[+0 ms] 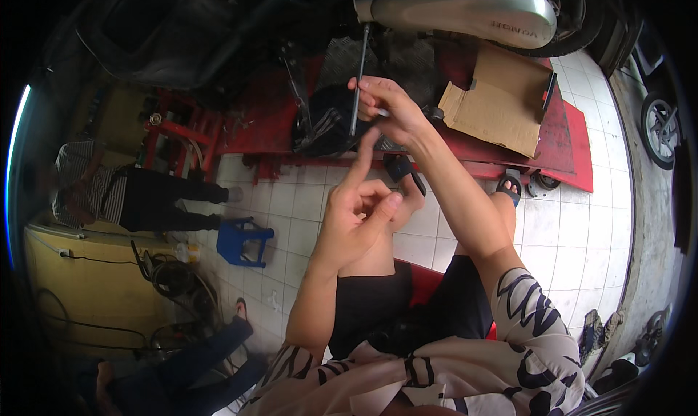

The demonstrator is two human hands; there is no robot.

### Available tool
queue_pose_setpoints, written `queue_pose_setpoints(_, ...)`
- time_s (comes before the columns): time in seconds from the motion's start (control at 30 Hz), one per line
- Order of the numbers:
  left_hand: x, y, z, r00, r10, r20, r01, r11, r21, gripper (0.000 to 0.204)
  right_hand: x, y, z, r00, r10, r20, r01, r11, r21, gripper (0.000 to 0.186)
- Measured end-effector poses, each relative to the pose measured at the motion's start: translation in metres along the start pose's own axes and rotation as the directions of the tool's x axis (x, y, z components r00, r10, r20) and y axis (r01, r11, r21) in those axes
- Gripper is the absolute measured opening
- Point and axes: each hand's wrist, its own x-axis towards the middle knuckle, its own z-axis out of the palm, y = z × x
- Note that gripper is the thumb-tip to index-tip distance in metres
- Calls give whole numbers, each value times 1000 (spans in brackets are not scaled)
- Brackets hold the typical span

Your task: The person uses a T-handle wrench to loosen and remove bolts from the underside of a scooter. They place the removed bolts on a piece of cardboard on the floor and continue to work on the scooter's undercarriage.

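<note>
Pinched in the fingers of my right hand [392, 107] is a long thin metal rod [358, 89], some kind of hand tool. It stands nearly upright in the picture, its upper end beside the narrow end of a silver motorcycle exhaust muffler [465, 16]; whether they touch I cannot tell. My left hand [356, 216] is nearer to me, with nothing visible in it. Its index finger points up toward the right hand, the thumb is out and the other fingers are curled. A dark cloth or bag [323, 121] lies just beyond the hands.
An opened cardboard box [498, 103] lies on the red metal platform [578, 143]. At the left are a blue plastic stool [247, 241], a yellow cabinet [94, 285] with cables, a standing person [153, 198] and another person's legs [189, 365]. A motorcycle wheel [660, 129] shows far right.
</note>
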Motion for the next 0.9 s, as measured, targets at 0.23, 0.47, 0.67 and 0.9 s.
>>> queue_pose_setpoints(0.23, -1, -19, 1, 957, -262, -127, 264, 964, 4, 78, -1, 1, 3, 998, 20, -55, -20, 1000, 8, 16)
queue_pose_setpoints(0.47, -2, -1, -8, 961, -97, -259, 80, 994, -76, 78, 0, 2, 3, 997, 25, -75, -27, 999, -28, 15)
queue_pose_setpoints(0.67, -8, -19, 3, 987, -161, 26, 162, 984, -75, 76, 1, 1, 1, 998, -1, -70, 4, 999, 37, 17)
queue_pose_setpoints(0.9, -3, -33, -2, 936, -274, -220, 265, 962, -71, 73, -1, -5, 3, 998, -9, -59, 14, 996, 83, 17)
